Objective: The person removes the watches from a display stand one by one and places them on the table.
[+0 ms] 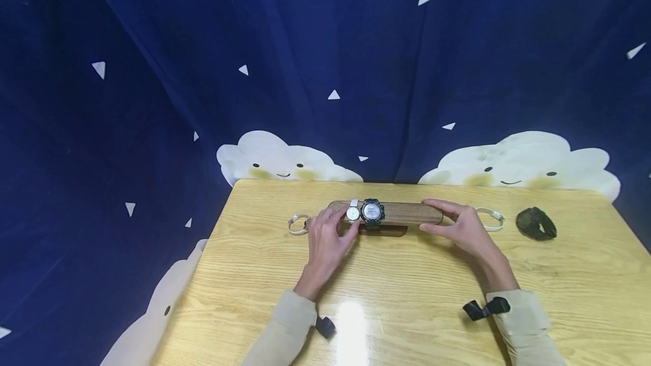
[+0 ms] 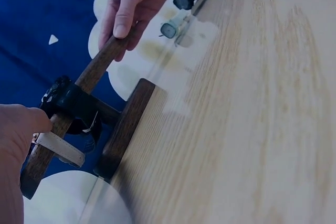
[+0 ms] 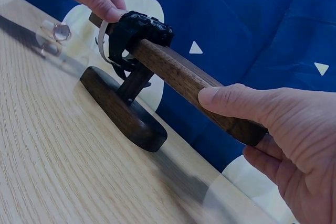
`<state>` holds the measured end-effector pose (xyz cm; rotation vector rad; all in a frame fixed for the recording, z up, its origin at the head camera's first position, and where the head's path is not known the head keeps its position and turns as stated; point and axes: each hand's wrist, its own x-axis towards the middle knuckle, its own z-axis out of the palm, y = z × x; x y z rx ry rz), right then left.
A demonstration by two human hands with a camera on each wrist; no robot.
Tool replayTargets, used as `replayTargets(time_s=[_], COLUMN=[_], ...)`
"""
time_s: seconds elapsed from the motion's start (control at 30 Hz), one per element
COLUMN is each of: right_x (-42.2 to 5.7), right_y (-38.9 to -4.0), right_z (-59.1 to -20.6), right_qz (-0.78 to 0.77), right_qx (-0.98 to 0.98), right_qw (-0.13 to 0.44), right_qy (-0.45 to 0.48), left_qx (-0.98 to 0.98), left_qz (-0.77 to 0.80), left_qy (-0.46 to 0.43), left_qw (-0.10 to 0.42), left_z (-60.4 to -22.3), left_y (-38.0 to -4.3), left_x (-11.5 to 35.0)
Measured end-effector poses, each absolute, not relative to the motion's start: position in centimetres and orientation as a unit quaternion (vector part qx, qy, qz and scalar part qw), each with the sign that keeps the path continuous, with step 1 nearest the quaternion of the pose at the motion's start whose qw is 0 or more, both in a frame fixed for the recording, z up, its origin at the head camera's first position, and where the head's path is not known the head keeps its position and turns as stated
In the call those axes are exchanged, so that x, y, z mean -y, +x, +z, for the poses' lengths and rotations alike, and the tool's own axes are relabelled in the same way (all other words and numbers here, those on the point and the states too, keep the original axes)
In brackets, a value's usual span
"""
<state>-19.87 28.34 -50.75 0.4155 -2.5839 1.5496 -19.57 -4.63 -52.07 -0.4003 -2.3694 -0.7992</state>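
A dark wooden watch stand, a bar on a post and base, stands near the table's back edge. Around the left part of its bar hang a white-strapped watch and, beside it, a chunky black watch. My left hand pinches the white-strapped watch between thumb and fingers at the bar's left end. My right hand grips the bar's right end, thumb on the near side and fingers behind, as the right wrist view shows. The stand's base rests on the wood.
Left of the stand lies another white-strapped watch. To the right are a further white-strapped watch and a black watch. Behind the wooden table hangs a blue curtain with clouds and triangles.
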Motion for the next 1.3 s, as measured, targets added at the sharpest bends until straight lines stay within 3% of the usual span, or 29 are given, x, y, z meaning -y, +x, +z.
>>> replayTargets(time_s=[1.3], right_x=[-28.3], right_y=[-19.9], right_z=[-50.7], right_qz=[0.508], right_qx=[0.851], right_qw=[0.039], right_qy=[0.130], left_qx=[0.851], left_qz=[-0.380], left_qy=[-0.116], left_qw=[0.342], left_z=[-52.2], left_y=[-19.8], left_x=[6.1])
